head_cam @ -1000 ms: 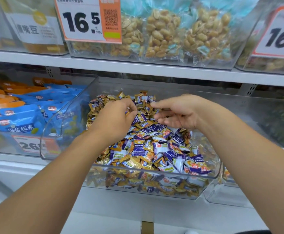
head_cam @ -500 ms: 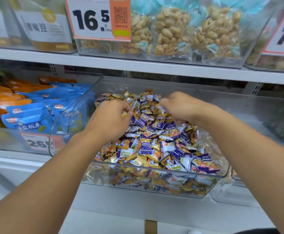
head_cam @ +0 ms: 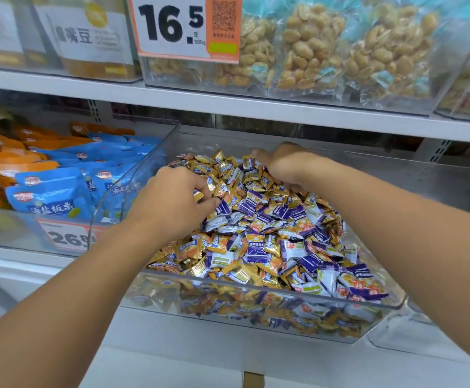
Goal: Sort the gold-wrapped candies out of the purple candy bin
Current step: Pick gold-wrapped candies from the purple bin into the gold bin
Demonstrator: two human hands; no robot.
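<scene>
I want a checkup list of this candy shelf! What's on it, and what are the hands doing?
Surface: white shelf carrying a clear bin.
Job's things: gold candies and purple candies mixed in one heap.
Clutter: blue snack bags and orange snack bags in the bin beside it.
Grips: left hand curled on candies at the heap's left; right hand digging in at the back, fingers hidden.
Cables: nothing seen.
Surroundings: peanut bags and a price tag on the shelf above.

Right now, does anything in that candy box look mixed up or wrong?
Yes. Gold-wrapped candies are jumbled among the purple candies throughout the clear bin, so two kinds share one box. Nothing looks spilled outside it.
</scene>
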